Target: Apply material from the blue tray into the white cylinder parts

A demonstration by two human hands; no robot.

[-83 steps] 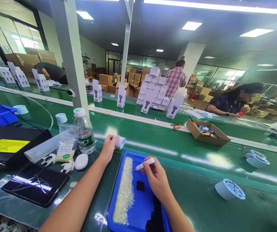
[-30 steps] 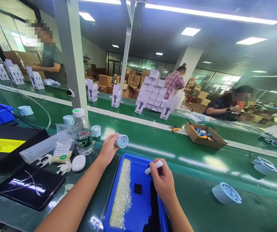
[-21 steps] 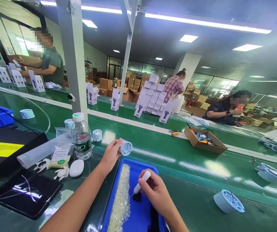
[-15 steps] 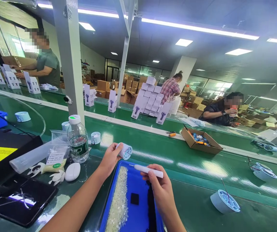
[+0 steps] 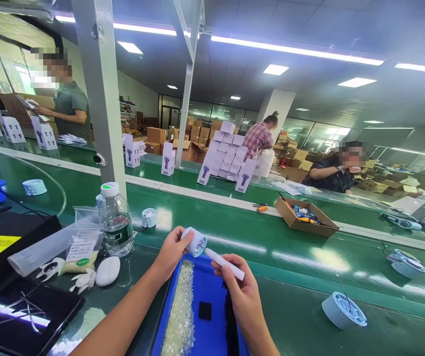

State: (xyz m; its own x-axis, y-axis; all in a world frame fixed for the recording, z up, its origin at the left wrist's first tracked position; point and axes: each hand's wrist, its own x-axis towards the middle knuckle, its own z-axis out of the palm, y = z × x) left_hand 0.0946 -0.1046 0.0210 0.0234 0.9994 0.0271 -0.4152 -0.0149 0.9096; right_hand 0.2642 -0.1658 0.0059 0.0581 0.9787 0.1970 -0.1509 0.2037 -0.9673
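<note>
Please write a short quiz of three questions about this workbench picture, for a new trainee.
1. True or false: the left hand holds the water bottle.
2. The tip of the white pen tool in the right hand meets: A) the black square pad B) the round light-blue part C) the cardboard box
3. What colour is the tray under both hands?

Key: 1 false, it holds the round light-blue part; 2 B; 3 blue.

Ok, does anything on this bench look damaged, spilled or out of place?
One thing: the dark tablet at the bench's near left corner shows fine white lines branching across its screen, which look like cracks, though they might be reflections. The pale beads lie in a tidy strip inside the blue tray, not spilled.
</note>
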